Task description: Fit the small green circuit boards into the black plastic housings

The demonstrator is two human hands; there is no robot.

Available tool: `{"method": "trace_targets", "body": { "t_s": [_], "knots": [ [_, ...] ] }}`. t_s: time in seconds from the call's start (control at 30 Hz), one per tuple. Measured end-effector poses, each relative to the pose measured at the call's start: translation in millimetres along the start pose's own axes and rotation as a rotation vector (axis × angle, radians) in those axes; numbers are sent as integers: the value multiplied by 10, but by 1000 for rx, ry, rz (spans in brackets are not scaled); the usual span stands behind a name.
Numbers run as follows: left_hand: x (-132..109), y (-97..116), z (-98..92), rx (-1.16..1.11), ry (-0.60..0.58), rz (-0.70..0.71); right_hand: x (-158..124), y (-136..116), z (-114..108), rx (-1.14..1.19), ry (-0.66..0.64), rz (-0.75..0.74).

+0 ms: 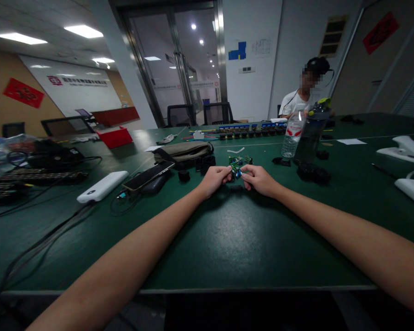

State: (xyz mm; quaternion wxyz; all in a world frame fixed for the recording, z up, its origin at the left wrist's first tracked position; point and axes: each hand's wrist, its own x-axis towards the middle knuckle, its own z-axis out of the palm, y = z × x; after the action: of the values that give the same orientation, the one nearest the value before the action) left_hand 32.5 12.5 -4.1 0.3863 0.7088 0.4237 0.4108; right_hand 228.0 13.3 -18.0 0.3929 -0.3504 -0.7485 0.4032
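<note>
Both arms reach forward over the green table (234, 248). My left hand (215, 179) pinches the left side of a small green circuit board (233, 172) with blue parts. From the other side, my right hand (258, 179) has its thumb and fingers closed on the same board at its blue part. Just behind the fingers, more small green circuit boards (248, 159) lie on the table. A small black piece (236, 188) is on the table below the hands. Fine details of the board are too small to make out.
Left are a white power bank (102, 186) with cables, a phone (148, 176), a grey-green pouch (186, 152) and a red box (114, 137). Right stand a water bottle (292, 135), a dark bottle (310, 138) and black pieces (313, 174). A person (298, 99) sits across the table.
</note>
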Motion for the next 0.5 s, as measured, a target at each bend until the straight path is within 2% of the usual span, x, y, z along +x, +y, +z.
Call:
{"method": "trace_targets", "body": {
  "t_s": [0.23, 0.5],
  "knots": [
    [13, -26, 2, -49, -7, -7, 2, -11, 0, -1, 8, 16],
    [-14, 39, 7, -77, -11, -22, 4, -16, 7, 16, 12, 23]
  ]
}}
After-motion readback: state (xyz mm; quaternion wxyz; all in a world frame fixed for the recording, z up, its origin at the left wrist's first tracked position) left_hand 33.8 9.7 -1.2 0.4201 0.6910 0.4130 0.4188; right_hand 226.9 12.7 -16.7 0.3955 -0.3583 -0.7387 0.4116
